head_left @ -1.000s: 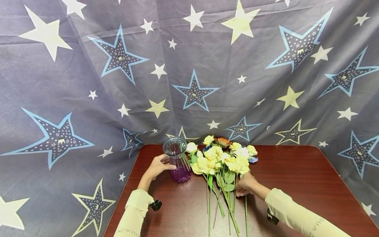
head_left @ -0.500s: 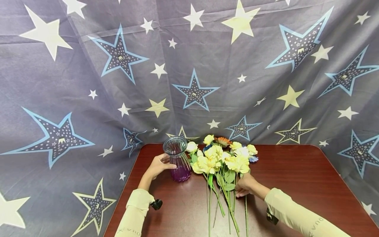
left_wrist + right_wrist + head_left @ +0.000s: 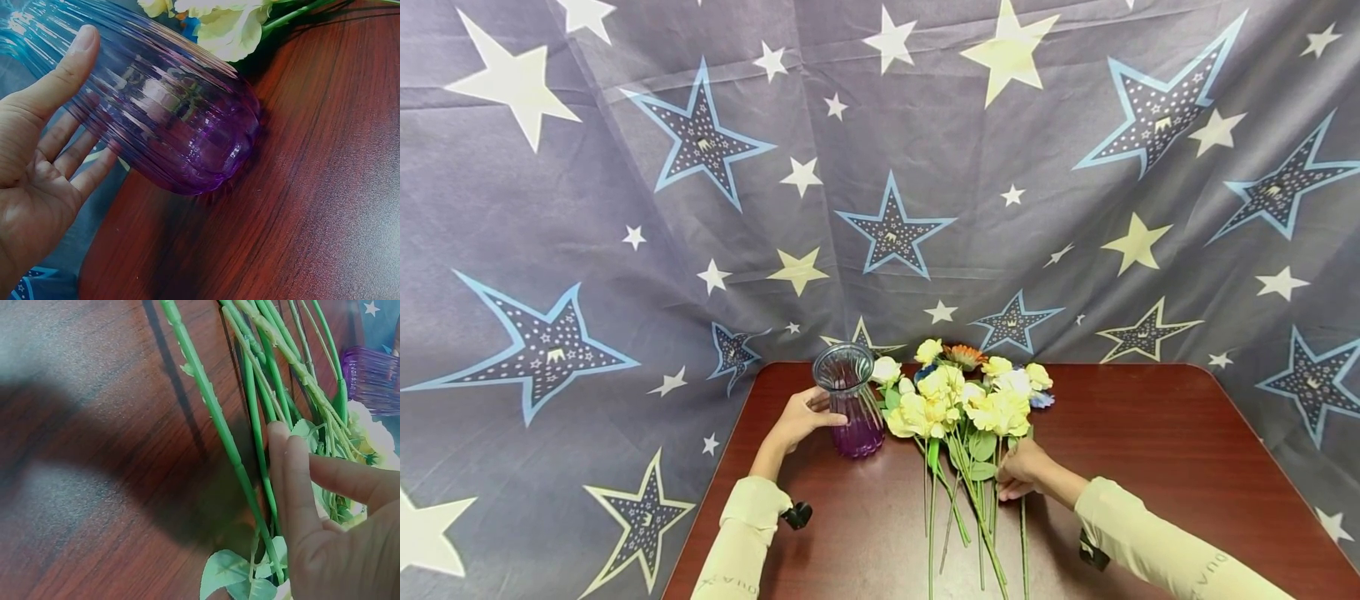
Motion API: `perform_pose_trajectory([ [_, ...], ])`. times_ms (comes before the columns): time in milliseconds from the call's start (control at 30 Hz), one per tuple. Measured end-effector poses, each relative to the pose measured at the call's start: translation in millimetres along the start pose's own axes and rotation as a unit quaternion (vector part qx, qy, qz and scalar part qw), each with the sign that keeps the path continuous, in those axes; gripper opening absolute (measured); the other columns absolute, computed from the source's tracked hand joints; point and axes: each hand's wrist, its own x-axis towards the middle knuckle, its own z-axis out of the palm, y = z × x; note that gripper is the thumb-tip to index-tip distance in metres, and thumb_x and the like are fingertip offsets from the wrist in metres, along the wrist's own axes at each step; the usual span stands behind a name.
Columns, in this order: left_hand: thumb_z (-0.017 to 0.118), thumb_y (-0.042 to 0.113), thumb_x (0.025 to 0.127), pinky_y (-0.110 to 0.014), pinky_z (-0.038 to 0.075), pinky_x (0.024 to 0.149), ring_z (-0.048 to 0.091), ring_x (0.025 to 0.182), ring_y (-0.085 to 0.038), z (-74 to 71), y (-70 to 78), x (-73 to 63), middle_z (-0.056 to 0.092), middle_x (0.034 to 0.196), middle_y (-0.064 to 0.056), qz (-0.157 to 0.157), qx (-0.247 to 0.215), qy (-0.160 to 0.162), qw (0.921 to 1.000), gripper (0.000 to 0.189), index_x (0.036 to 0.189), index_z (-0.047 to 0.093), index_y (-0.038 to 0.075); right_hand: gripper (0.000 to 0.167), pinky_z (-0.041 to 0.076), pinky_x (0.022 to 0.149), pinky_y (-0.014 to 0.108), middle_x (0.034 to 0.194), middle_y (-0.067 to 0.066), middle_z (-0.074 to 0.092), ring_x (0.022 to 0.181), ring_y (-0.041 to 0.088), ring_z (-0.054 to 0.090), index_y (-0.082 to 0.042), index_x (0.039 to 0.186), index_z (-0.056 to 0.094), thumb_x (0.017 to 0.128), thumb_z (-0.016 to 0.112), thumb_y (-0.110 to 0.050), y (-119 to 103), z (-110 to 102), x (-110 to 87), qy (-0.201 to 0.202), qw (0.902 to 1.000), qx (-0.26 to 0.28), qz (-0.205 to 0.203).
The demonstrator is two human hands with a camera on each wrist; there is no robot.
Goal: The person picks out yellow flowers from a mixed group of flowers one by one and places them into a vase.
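1. Two hands work over a reddish-brown desk [image 3: 1150,467], each reaching in from the near side out of a cream sleeve.
2. Left hand [image 3: 801,423]: the grip encloses the ribbed glass vase [image 3: 859,432], with the thumb [image 3: 72,59] along the side turned towards the wrist camera and the other fingers behind the glass.
3. The vase, blue-grey at its rim and purple at its base, stands on the left part of the desk, towards the far edge.
4. Just right of the vase lie the flowers [image 3: 1003,412]: mostly pale yellow blossoms, with a white flower [image 3: 886,372] at the left, an orange flower [image 3: 964,357] at the far side and a blue flower [image 3: 1042,402] at the right.
5. Green stems [image 3: 215,415] extend from the blossoms towards the near edge, several crossing.
6. Right hand [image 3: 1028,468]: its fingertips lie among the stems, near side of the blossoms; whether the grip pinches a stem cannot be told.
7. Far side: a grey-purple backdrop [image 3: 925,125] printed with stars.
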Motion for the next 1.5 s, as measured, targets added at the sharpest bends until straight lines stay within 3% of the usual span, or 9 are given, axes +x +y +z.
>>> perform_pose_trajectory([
  [200,0.086,0.003,0.079,-0.049,0.05,0.109,0.057,0.132,-0.042,-0.8,-0.8,0.1,0.06,0.14,-0.028,0.006,-0.003,-0.007,1.0,0.07,0.141,0.055,-0.005,0.007,0.061,0.052,0.03,0.068,0.024,0.072,0.053,0.021,0.071,0.012,0.08,0.067,0.087,0.063,0.011,-1.0,-0.7,-1.3,-0.005,1.0,0.003,0.005],
  [367,0.086,0.005,0.08,-0.049,0.05,0.109,0.057,0.132,-0.043,-1.5,-1.5,-0.5,0.059,0.14,-0.029,0.014,0.0,-0.01,0.9999,0.071,0.142,0.054,-0.006,0.01,0.061,0.052,0.03,0.068,0.024,0.072,0.053,0.022,0.071,0.017,0.09,0.071,0.087,0.063,0.011,-4.8,-3.6,-2.9,0.001,1.0,-0.005,-0.002],
  [767,0.086,0.005,0.08,-0.05,0.049,0.11,0.057,0.132,-0.043,-1.0,-1.0,-0.8,0.058,0.141,-0.03,-0.002,-0.002,-0.007,1.0,0.071,0.142,0.053,-0.008,0.009,0.061,0.053,0.03,0.063,0.018,0.071,0.052,0.02,0.07,0.017,0.09,0.071,0.085,0.065,0.012,-16.5,-17.8,0.6,0.017,0.9997,-0.01,-0.014],
  [1133,0.084,0.004,0.081,-0.051,0.048,0.111,0.056,0.133,-0.045,-2.4,0.7,-2.7,0.057,0.142,-0.031,0.003,-0.005,-0.005,1.0,0.07,0.142,0.053,-0.009,0.011,0.064,0.061,0.036,0.066,0.02,0.072,0.054,0.021,0.071,0.018,0.09,0.07,0.084,0.063,0.011,-39.5,-32.9,1.3,0.01,0.9987,-0.032,-0.039],
  [1500,0.087,0.009,0.079,-0.048,0.05,0.11,0.058,0.132,-0.042,-1.6,-0.8,-0.3,0.059,0.14,-0.03,0.006,0.001,-0.005,1.0,0.071,0.14,0.055,-0.008,0.012,0.065,0.066,0.04,0.07,0.019,0.072,0.059,0.023,0.072,0.018,0.091,0.068,0.087,0.057,0.014,-70.2,-47.0,4.0,-0.003,0.9977,0.002,-0.067],
])
